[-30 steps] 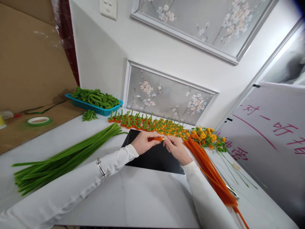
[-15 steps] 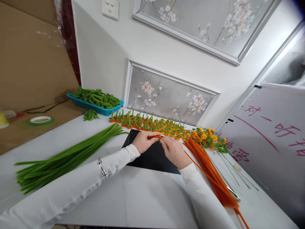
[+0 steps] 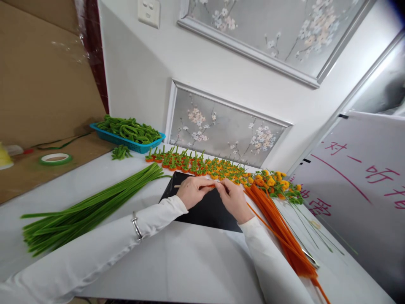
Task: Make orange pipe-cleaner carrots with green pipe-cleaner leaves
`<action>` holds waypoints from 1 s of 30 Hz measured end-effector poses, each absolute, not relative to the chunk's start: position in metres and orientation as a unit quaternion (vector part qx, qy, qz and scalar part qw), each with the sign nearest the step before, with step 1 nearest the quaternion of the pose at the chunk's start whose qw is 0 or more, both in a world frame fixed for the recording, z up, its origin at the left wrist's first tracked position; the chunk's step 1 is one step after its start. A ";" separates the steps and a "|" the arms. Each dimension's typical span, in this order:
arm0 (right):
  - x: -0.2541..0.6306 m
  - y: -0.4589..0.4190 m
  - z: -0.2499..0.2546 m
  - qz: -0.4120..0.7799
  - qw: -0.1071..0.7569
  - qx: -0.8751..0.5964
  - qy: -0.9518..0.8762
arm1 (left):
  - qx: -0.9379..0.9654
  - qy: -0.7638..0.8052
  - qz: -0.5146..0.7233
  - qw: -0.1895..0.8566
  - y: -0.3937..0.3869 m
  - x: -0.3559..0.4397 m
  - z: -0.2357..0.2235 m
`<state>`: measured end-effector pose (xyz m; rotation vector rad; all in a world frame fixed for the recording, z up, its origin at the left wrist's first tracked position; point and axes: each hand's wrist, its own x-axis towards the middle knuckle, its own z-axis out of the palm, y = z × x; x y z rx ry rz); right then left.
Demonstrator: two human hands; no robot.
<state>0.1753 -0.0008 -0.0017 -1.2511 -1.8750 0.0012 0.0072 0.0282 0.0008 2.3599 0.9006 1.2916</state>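
My left hand (image 3: 193, 192) and my right hand (image 3: 234, 202) meet above a black mat (image 3: 209, 213), fingers closed in a pinch. Between them shows a short bit of orange pipe cleaner (image 3: 211, 185), mostly covered by the fingers. A thin tan stick (image 3: 177, 186) pokes out to the left of my left hand; its other end is hidden. Just behind the mat stand rows of small orange and green pipe-cleaner pieces (image 3: 186, 162). A bundle of orange pipe cleaners (image 3: 284, 232) lies beside my right forearm.
Long green pipe cleaners (image 3: 95, 209) lie on the left. A blue basket (image 3: 139, 147) of green pieces stands behind them, near a roll of green tape (image 3: 56, 158). Yellow-orange pompom flowers (image 3: 275, 181) are at the back right. Scissors-like metal handles (image 3: 310, 256) show beneath the orange bundle.
Both hands have shifted slightly and closed together around the orange pipe cleaner, so less of it shows. The tan stick now projects left of my left hand.
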 end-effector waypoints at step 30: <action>0.171 -0.007 -0.001 -0.027 0.425 -0.450 -0.785 | 0.880 0.278 0.380 0.064 0.024 0.004 0.007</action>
